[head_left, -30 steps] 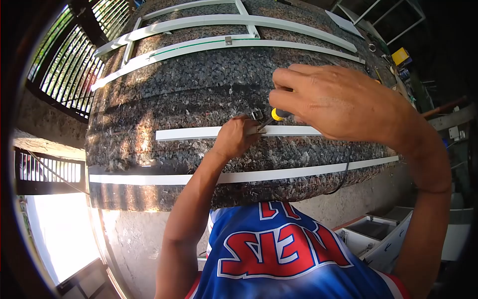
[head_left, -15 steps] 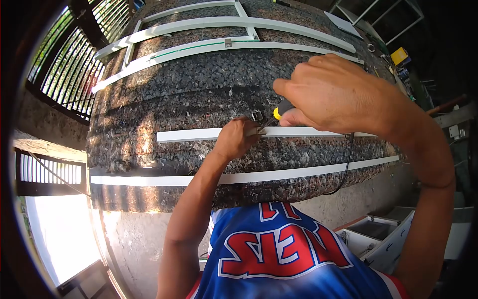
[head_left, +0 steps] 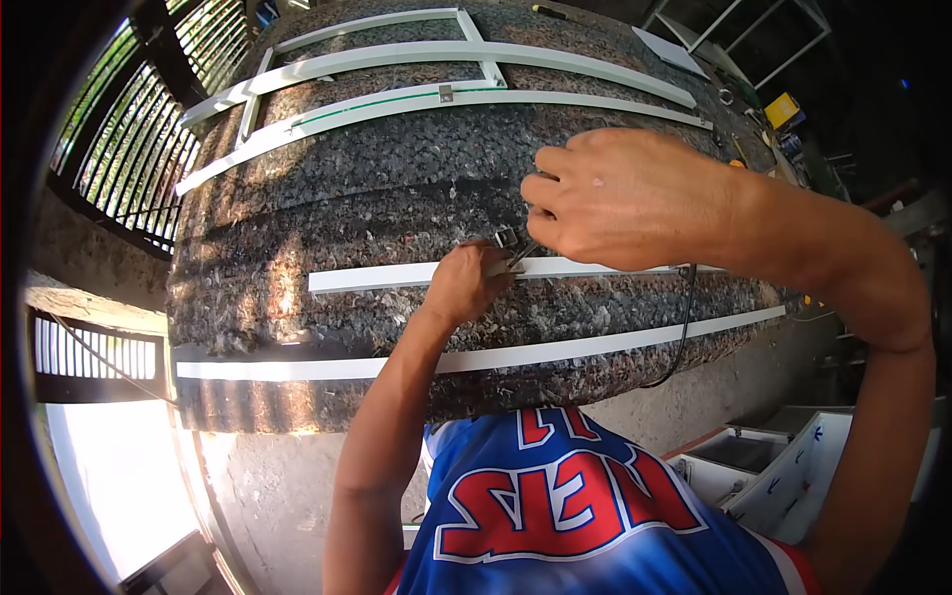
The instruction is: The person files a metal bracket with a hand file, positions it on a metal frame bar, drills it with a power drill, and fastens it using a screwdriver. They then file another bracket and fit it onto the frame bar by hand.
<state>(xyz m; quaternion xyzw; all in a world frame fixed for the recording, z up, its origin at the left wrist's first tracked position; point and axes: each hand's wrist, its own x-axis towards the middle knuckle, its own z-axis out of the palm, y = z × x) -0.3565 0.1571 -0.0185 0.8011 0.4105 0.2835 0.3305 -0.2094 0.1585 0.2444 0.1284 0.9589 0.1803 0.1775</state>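
My left hand [head_left: 462, 285] is closed over a white bar [head_left: 377, 277] that lies across the table, its fingertips at a small spot on the bar that I cannot make out clearly. The closed fist of my right hand [head_left: 635, 201] is just to the right, above the same bar, around a screwdriver. Only the thin metal shaft of the screwdriver [head_left: 522, 253] shows, slanting down toward my left fingertips; the handle is hidden inside the fist. A small square metal piece [head_left: 506, 237] sits just beyond the bar, close to my left fingers.
A second white strip [head_left: 585, 343] lies along the table's near edge. White frame pieces [head_left: 397, 59] lie at the far side of the speckled table [head_left: 397, 178]. A dark cable [head_left: 688, 317] hangs over the near edge. A yellow box [head_left: 782, 111] stands at far right.
My right hand has turned and lowered slightly, so the black and yellow screwdriver handle no longer shows. My left hand stays at the bar. The whole view has shifted a little.
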